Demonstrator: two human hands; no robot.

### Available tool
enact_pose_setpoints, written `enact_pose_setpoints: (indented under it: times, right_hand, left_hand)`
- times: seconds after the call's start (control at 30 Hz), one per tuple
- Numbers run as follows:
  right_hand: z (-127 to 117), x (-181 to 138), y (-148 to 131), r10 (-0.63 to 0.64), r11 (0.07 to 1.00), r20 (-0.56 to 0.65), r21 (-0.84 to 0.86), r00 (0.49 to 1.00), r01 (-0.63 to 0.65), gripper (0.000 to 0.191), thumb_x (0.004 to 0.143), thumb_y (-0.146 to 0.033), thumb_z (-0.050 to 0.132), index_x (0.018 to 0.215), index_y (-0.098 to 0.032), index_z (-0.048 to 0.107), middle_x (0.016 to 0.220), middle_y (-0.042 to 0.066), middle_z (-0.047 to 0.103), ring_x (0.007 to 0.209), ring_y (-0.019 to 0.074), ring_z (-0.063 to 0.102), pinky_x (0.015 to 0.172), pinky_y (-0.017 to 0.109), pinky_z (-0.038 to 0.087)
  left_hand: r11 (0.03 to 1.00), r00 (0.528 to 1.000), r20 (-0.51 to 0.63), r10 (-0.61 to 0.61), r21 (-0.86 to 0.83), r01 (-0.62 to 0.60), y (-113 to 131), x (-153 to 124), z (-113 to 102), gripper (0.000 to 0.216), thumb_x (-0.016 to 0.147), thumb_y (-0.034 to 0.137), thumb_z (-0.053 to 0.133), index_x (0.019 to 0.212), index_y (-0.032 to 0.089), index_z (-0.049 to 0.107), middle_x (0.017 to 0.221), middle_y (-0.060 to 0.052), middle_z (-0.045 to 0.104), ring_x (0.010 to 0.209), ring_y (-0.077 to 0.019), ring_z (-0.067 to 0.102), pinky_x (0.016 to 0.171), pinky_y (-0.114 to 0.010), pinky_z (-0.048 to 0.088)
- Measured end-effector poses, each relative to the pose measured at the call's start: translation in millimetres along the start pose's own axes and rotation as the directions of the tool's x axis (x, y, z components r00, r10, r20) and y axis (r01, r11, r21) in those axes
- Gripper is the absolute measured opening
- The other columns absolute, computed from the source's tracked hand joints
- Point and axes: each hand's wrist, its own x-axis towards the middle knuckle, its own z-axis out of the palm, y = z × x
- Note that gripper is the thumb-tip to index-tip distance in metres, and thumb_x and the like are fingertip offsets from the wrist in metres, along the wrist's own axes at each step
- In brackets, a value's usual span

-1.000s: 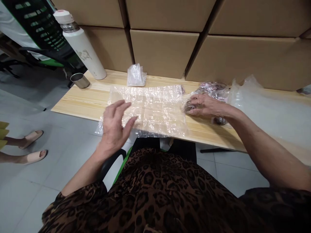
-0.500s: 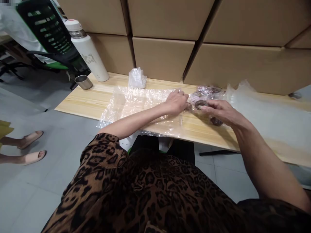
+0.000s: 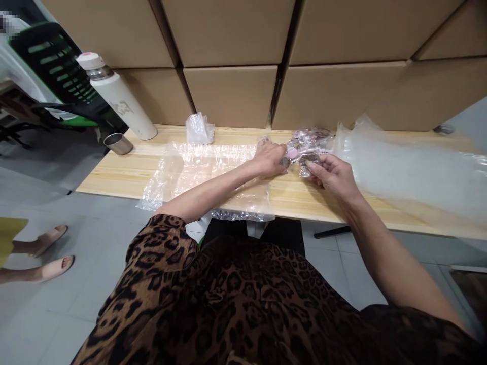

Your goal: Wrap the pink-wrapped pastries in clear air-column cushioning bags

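Observation:
My right hand (image 3: 335, 177) pinches a small clear packet (image 3: 309, 161) with dark brown contents between thumb and fingers, just above the table. To its left, my left hand (image 3: 269, 158) is closed, its fingers curled on another small packet (image 3: 285, 161) with something brown in it, mostly hidden by the fingers. A pile of shiny clear packets (image 3: 310, 138) with pinkish and dark contents lies right behind both hands. Under my left forearm, a clear plastic bag (image 3: 213, 170) is spread flat, its edge hanging over the table's front.
Stacked cardboard boxes (image 3: 230, 96) line the table's back edge. A white bottle (image 3: 124, 104), a metal cup (image 3: 118, 144) and folded clear bags (image 3: 200, 129) stand at left. Large translucent plastic sheeting (image 3: 411, 172) covers the right side. A person's feet (image 3: 51, 266) show on the floor at left.
The view has shifted, with the boxes showing further left. My right hand has turned, and the packet in its fingers shows more clearly. The dark round piece beneath that hand no longer shows.

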Motion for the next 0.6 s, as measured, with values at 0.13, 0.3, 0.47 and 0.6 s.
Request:
enact_pose_setpoints:
  times: [0.13, 0.3, 0.47, 0.6]
  right_hand:
    - [4, 2, -2, 0.004, 1.000, -0.109, 0.010, 0.994, -0.003, 0.044, 0.085, -0.065, 0.078, 0.088, -0.027, 0.056, 0.073, 0.000, 0.060, 0.063, 0.0178, 0.056, 0.058, 0.034, 0.048]
    - [4, -4, -12, 0.008, 0.999, 0.015, 0.037, 1.000, -0.008, 0.047, 0.085, -0.071, 0.077, 0.094, -0.027, 0.062, 0.072, 0.000, 0.060, 0.059, 0.0164, 0.050, 0.057, 0.034, 0.043]
    - [5, -10, -19, -0.035, 0.998, 0.181, 0.053, 0.983, 0.026, 0.048, 0.085, -0.073, 0.078, 0.095, -0.027, 0.071, 0.075, 0.001, 0.062, 0.062, 0.0171, 0.054, 0.060, 0.035, 0.049]
    - [6, -12, -18, -0.035, 0.998, 0.236, 0.056, 0.971, 0.022, 0.047, 0.086, -0.072, 0.079, 0.097, -0.026, 0.074, 0.078, 0.002, 0.065, 0.065, 0.0177, 0.058, 0.062, 0.036, 0.052]
  left_hand:
    - [0.940, 0.992, -0.008, 0.129, -0.319, -0.125, -8, -8, -18, 0.019, 0.095, 0.018, 0.058, 0.106, 0.011, 0.073, 0.106, -0.015, 0.075, 0.094, -0.0240, 0.070, 0.088, -0.040, 0.052]
    - [0.775, 0.938, 0.008, 0.347, -0.566, -0.282, -13, -26, -25, 0.061, 0.094, 0.017, 0.059, 0.154, 0.017, 0.050, 0.106, -0.010, 0.076, 0.086, -0.0202, 0.073, 0.089, -0.038, 0.057]
    - [0.736, 0.965, 0.007, 0.261, -0.649, -0.195, -13, -32, -23, 0.050, 0.092, 0.015, 0.065, 0.142, 0.011, 0.061, 0.091, -0.009, 0.075, 0.075, -0.0189, 0.072, 0.079, -0.039, 0.060]
    - [0.690, 0.979, 0.074, 0.192, -0.719, -0.081, -18, -33, -25, 0.030, 0.091, 0.015, 0.074, 0.120, 0.009, 0.073, 0.079, -0.007, 0.072, 0.063, -0.0151, 0.067, 0.069, -0.037, 0.058]
